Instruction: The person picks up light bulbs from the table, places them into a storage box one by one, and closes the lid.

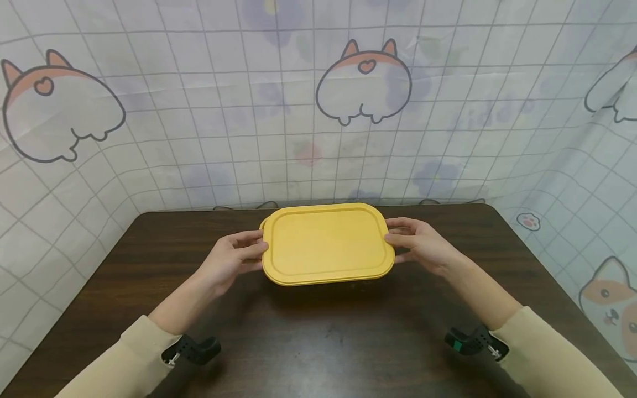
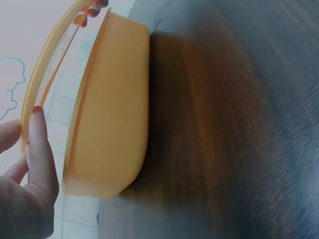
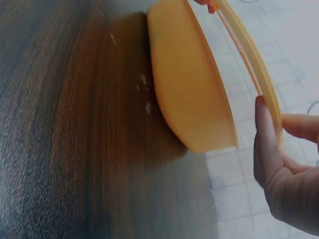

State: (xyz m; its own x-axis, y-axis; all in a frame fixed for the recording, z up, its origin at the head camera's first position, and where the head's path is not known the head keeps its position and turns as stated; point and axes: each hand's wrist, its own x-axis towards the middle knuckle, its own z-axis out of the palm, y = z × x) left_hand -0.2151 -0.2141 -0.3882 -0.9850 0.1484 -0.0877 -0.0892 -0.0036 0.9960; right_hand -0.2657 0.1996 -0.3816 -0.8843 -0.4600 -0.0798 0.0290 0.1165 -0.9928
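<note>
A yellow rectangular lid point(image 1: 328, 243) with rounded corners is held level between both hands. My left hand point(image 1: 238, 257) pinches its left end, thumb on top and fingers beneath. At the opposite end my right hand point(image 1: 423, 243) grips the rim the same way. Below the lid a yellow box point(image 2: 112, 109) stands on the table, with a visible gap between its rim and the lid in both wrist views. From the right, the box point(image 3: 189, 79) shows its side wall. Its inside is hidden by the lid in the head view.
The dark wooden table point(image 1: 323, 342) carries the box near its back edge. Behind it hangs a white gridded cloth point(image 1: 249, 121) printed with corgis, which also runs along both sides. Black straps point(image 1: 191, 351) are on both wrists.
</note>
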